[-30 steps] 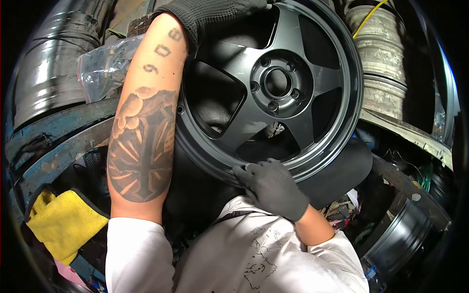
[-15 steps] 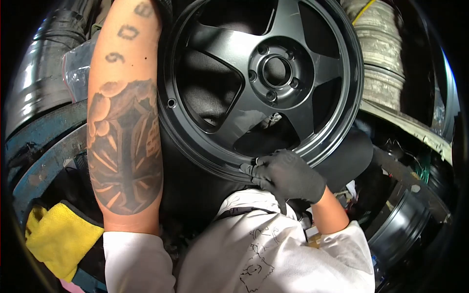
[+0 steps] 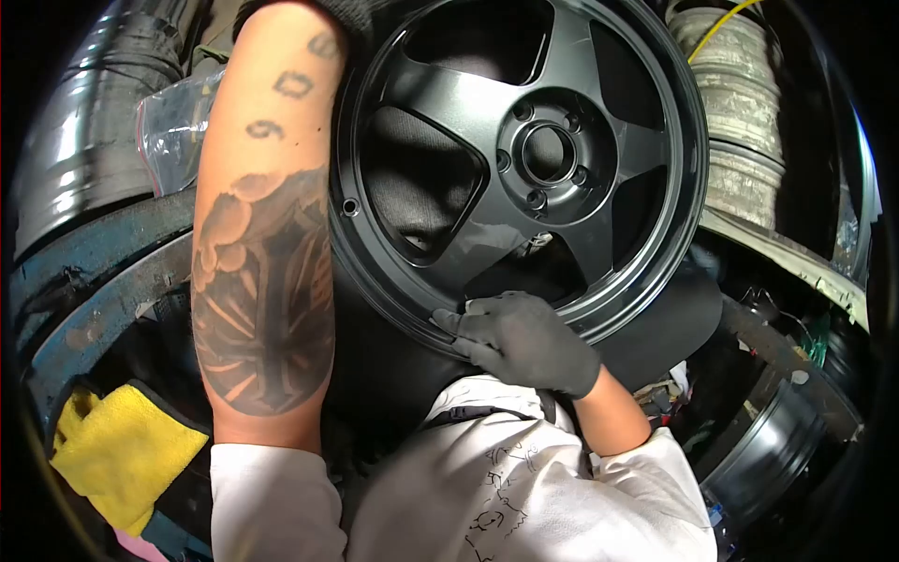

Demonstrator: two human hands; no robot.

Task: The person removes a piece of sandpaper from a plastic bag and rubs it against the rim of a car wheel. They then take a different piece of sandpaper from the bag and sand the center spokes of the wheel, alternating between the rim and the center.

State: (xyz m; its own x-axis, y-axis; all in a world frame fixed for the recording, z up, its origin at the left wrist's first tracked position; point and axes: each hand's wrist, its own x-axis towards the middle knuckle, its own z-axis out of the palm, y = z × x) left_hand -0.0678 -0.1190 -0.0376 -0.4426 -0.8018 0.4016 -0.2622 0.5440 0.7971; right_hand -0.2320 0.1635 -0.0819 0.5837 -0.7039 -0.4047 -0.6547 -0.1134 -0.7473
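A dark grey five-spoke wheel rim (image 3: pixel 468 84) lies face up in front of me, bare of any tyre. My right hand (image 3: pixel 524 342), in a black glove, is on the rim's near edge. Its fingers are bent together over the lip, and the fingertips point left. Whether a small thing is under them I cannot make out. My left forearm, tattooed, stretches forward along the rim's left side. Of my left hand (image 3: pixel 351 13) just the black glove cuff shows at the top edge; the fingers are hidden.
Under the rim is a black padded surface (image 3: pixel 670 314). A yellow cloth (image 3: pixel 131 450) hangs at lower left near a blue metal frame (image 3: pixel 122 234). Other wheel barrels stand around: a shiny one (image 3: pixel 94 122), a whitish stack (image 3: pixel 735 122) and a dark one (image 3: pixel 768 454). A clear plastic bag (image 3: pixel 173 131) lies at left.
My right hand has slid left along the rim's near edge. The whole view has shifted, so the rim, left forearm and surroundings appear slightly further right and lower.
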